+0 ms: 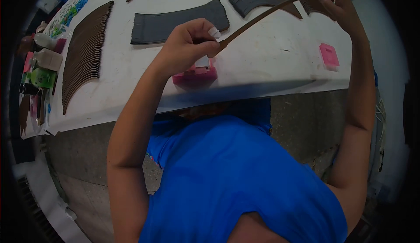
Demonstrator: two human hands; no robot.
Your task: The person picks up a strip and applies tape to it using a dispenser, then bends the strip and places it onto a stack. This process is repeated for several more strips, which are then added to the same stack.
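strip (267, 15): you're pinching its ends in left hand (188, 44) and right hand (334, 2), stretching it taut over the table (262, 64).

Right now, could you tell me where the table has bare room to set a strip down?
Bare patches: between the pink block and the pink pad, and between the brown fan and the grey stack. The bottles crowd the left edge.

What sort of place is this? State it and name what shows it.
Probably a craft workshop: a white-covered table bears fanned rows of thin brown strips, bottles stand at its edge, and the left hand and right hand hold one strip.
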